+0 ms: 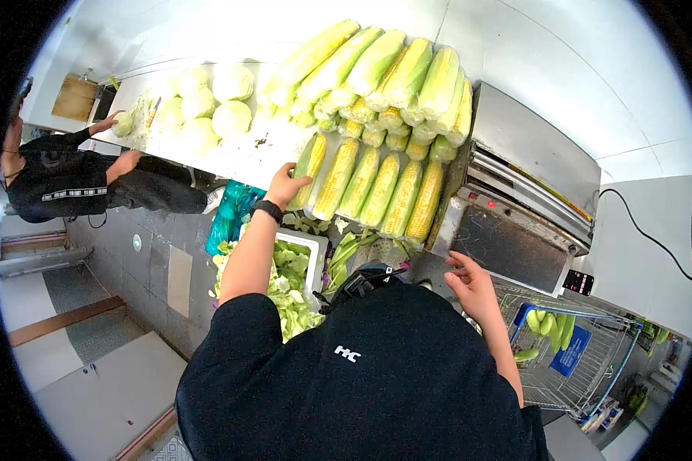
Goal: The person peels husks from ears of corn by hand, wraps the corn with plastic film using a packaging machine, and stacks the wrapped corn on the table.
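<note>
My left hand (pixel 286 188) is at the left end of the front row on the table, its fingers closed on an ear of corn (pixel 311 163) with part of its green husk on. Beside that ear, several more ears (pixel 369 188) lie side by side, looking wrapped in clear film. Behind them is a stacked pile of wrapped corn (pixel 392 77). My right hand (pixel 473 286) hangs in front of the wrapping machine (pixel 511 230), fingers apart and holding nothing.
Several cabbages (pixel 231 119) sit on the white table (pixel 242 157). At the left another person (pixel 61 173) touches a cabbage. Below are a white bin (pixel 315 265) of leaves and a teal bag (pixel 234 211). A shopping cart (pixel 569 369) with corn stands at the right.
</note>
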`<state>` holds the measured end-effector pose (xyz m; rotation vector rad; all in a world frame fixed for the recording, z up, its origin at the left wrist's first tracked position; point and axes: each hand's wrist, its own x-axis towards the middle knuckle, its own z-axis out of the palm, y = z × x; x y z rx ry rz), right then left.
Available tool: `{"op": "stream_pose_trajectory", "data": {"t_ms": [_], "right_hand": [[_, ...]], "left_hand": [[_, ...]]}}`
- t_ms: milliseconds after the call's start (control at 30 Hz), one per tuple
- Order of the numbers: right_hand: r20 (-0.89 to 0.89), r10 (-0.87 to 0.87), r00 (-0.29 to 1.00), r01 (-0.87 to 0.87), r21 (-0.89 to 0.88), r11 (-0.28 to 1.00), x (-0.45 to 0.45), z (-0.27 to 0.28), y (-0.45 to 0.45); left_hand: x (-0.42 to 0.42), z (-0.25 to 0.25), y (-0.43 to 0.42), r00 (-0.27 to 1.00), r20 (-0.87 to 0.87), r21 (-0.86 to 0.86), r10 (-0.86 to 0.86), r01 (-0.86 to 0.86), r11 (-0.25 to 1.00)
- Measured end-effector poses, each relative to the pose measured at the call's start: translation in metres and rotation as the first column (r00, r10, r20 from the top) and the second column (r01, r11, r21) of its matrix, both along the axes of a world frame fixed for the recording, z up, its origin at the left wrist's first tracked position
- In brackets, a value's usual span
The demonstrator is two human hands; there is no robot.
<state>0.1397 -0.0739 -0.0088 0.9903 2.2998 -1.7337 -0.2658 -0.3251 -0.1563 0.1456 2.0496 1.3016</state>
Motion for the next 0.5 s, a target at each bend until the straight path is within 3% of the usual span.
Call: {"op": "stream_pose_trajectory", "data": {"t_ms": [67, 133, 300, 367, 433, 500], "right_hand": [[0.028, -0.003, 1.0, 0.004, -0.035, 0.999, 0.002, -0.001, -0.001], [0.014, 0.068, 0.998, -0.069, 0.123, 0.99, 0.002, -0.005, 0.0], [0.038, 0.012, 0.999, -0.015, 0.066, 0.998, 0.001, 0.002, -0.006], [0.05, -0.001, 0.999, -0.001, 0.042, 0.999, 0.003, -0.003, -0.009], [0.01, 0.053, 0.999, -0.053, 0.082, 0.995, 0.006, -0.011, -0.011], [0.03, 0.085, 0.996, -0.087, 0.088, 0.992, 0.005, -0.012, -0.012]], "left_hand": [[-0.009, -0.014, 0.001, 1.0, 0.016, 0.025, -0.021, 0.02, 0.999], [-0.014, -0.026, 0.002, 0.998, 0.032, 0.035, -0.057, 0.056, 0.998], [-0.013, -0.069, 0.004, 0.991, -0.063, 0.041, -0.12, 0.122, 0.992], [-0.005, -0.069, 0.011, 0.905, -0.297, -0.338, -0.306, 0.2, 0.92], [0.004, -0.066, 0.016, 0.852, -0.368, -0.396, -0.373, 0.219, 0.892], [0.009, -0.063, 0.023, 0.832, -0.468, -0.368, -0.296, 0.12, 0.922]]}}
